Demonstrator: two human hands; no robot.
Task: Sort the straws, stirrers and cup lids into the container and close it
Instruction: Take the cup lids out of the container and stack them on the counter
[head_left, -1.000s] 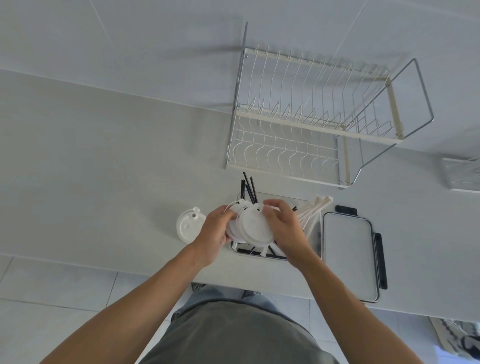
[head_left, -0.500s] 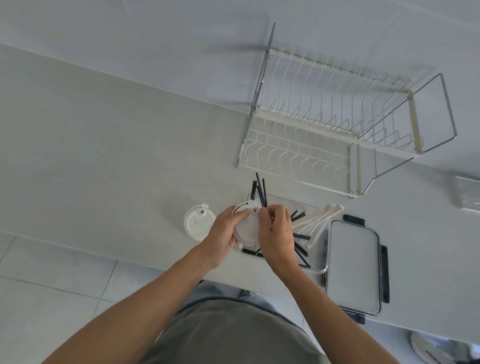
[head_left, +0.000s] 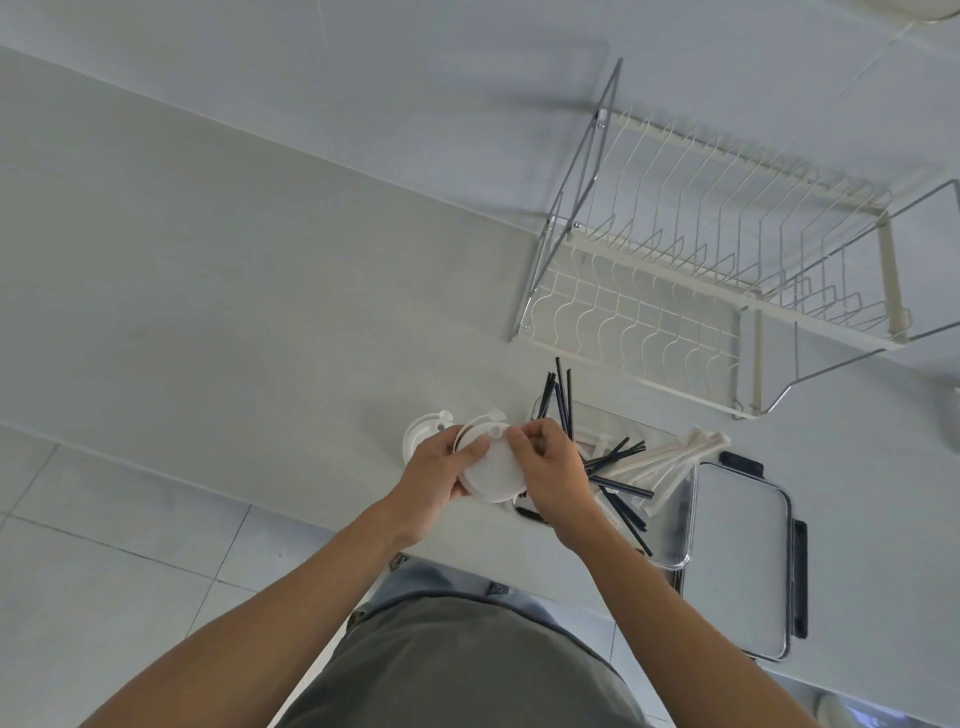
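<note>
Change: the stacked cup lids (head_left: 491, 470) are now held left of the container (head_left: 670, 551), nearer a spare lid (head_left: 422, 439).
Left hand (head_left: 441, 473): clamped on the stack.
Right hand (head_left: 550, 470): pinched at its rim.
Straws (head_left: 621, 488): inside the container, on the worktop (head_left: 208, 322).

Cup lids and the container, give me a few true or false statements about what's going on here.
1. Both hands hold the stack of white cup lids. True: left hand and right hand grip it.
2. The container lid is clipped onto the container. False: it lies beside the open container.
3. Black straws stick out of the container. True.
4. The dish rack is full of plates. False: no plates show in it.
5. Another cup lid lies on the counter beyond the left hand. True.
</note>
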